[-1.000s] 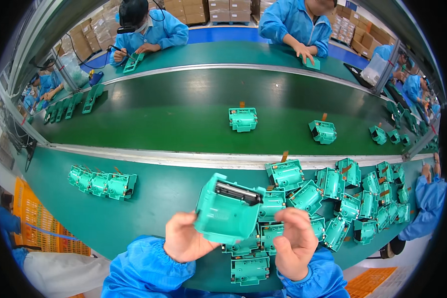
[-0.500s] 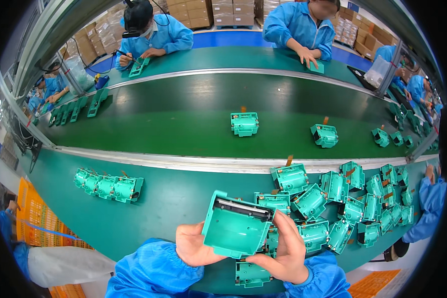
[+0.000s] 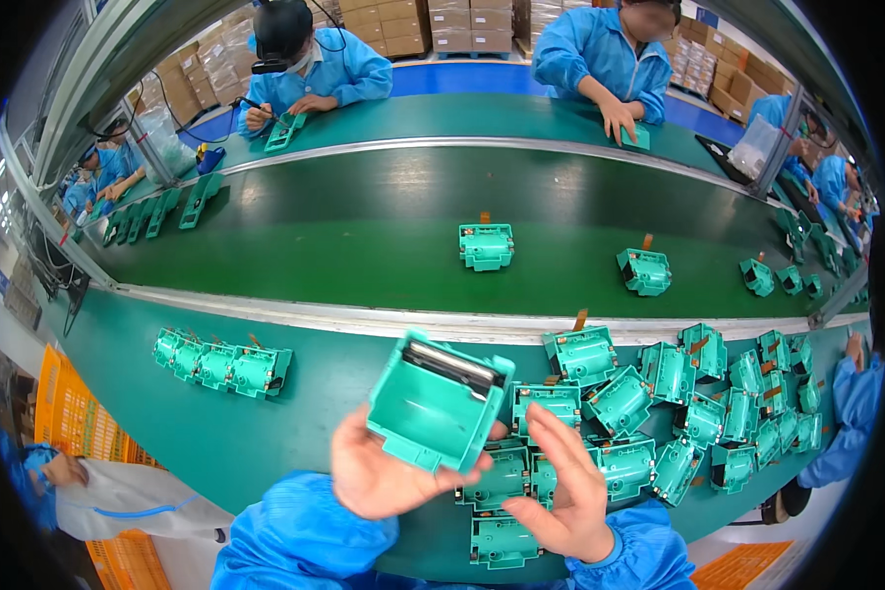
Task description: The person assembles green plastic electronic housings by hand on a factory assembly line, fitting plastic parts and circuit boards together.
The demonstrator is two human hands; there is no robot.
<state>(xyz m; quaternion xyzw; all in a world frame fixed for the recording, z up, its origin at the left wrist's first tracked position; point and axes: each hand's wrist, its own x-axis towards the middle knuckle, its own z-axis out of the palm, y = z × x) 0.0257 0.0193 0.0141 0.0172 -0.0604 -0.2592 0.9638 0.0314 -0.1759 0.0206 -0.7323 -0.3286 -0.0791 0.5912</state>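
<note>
A green plastic housing [image 3: 438, 403], box-shaped with a black and silver roller-like bar along its upper inner edge, rests tilted in my left hand [image 3: 383, 467]. The fingers of that hand pass beneath the housing and come out at its right side. My right hand [image 3: 565, 492] is off the housing, its fingers spread and the palm turned toward it. Under and beside my right hand lie several similar green housings [image 3: 615, 398], many with orange-brown flex strips. Another housing [image 3: 504, 541] sits between my forearms near the front.
A short row of green housings [image 3: 221, 364] stands at the left of the table. Beyond the pale rail, a green conveyor [image 3: 364, 236] carries more housings. Two co-workers in blue [image 3: 315, 74] work at the far side. Orange crates [image 3: 79, 403] stand at left; a blue sleeve [image 3: 841, 423] is at right.
My right hand has let go of the housing, its fingers now spread. My left hand has moved the housing slightly up and left and tilted it differently.
</note>
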